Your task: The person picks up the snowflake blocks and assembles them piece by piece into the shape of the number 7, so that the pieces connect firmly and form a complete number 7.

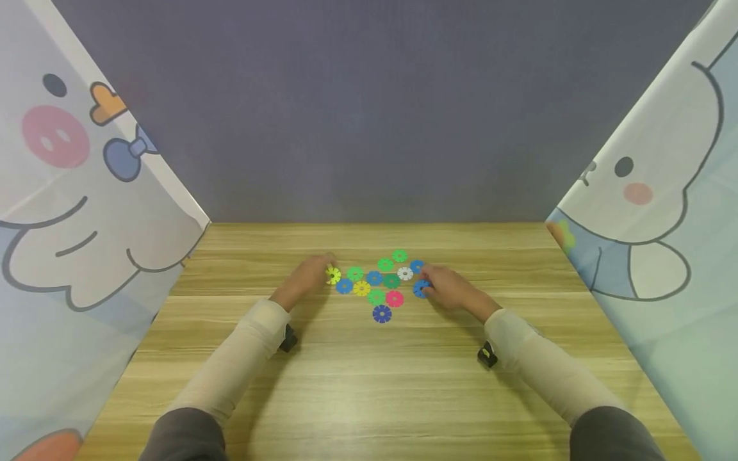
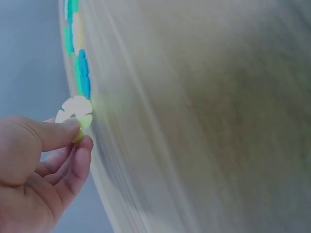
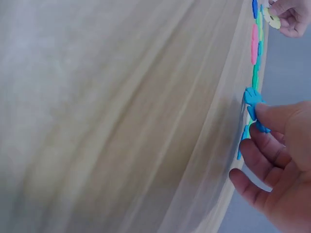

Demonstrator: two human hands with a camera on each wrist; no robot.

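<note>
My left hand (image 1: 305, 278) pinches a yellow notched snowflake disc (image 2: 77, 105) between thumb and fingertips, at the left end of a spread of similar discs. In the left wrist view this disc is tilted up from the table. On the right side, my right hand (image 1: 452, 287) pinches a blue snowflake disc (image 3: 252, 96) between thumb and index finger, with its other fingers loosely bent. The right fingertips hide part of that disc. Just beyond them lies another blue disc (image 1: 416, 265), with a white disc (image 1: 408, 275) to its left.
Between the hands lie several flat discs, among them a pink disc (image 1: 399, 301), a dark green disc (image 1: 387, 283) and a second yellow disc (image 1: 366, 291). A dark blue disc (image 1: 377, 316) is nearest me. The wooden table (image 1: 369, 384) meets a grey wall (image 1: 369, 128) behind; cartoon-printed sheets flank both sides.
</note>
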